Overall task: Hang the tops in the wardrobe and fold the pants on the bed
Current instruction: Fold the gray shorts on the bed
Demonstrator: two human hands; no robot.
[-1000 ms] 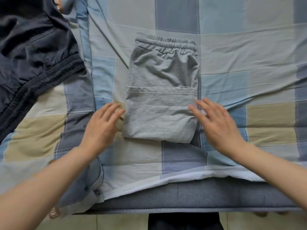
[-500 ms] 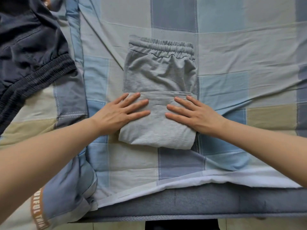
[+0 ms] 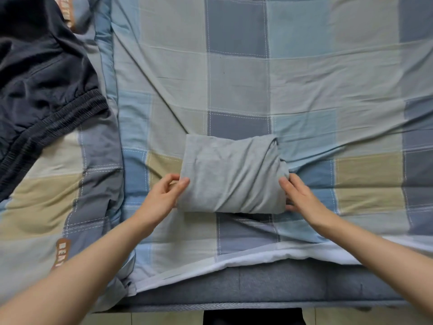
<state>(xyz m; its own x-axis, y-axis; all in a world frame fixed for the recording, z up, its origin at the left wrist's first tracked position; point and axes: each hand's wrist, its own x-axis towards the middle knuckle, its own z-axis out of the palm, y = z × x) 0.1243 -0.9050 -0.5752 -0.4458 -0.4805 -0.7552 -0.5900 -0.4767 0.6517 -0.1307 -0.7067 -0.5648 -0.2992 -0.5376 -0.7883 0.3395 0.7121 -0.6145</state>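
I see the folded grey pants (image 3: 230, 174) lying on the checked bed sheet (image 3: 304, 85) between my hands, left hand (image 3: 161, 198) pinching the near left corner, right hand (image 3: 298, 195) gripping the right edge.

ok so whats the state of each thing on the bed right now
grey cotton pants: folded into a compact bundle, waistband hidden, lying on the bed
left hand: grip pinching the bundle's left edge
right hand: fingers curled round the bundle's right edge
dark navy garment: unfolded, crumpled at the left
blue checked bedsheet: spread out, wrinkled
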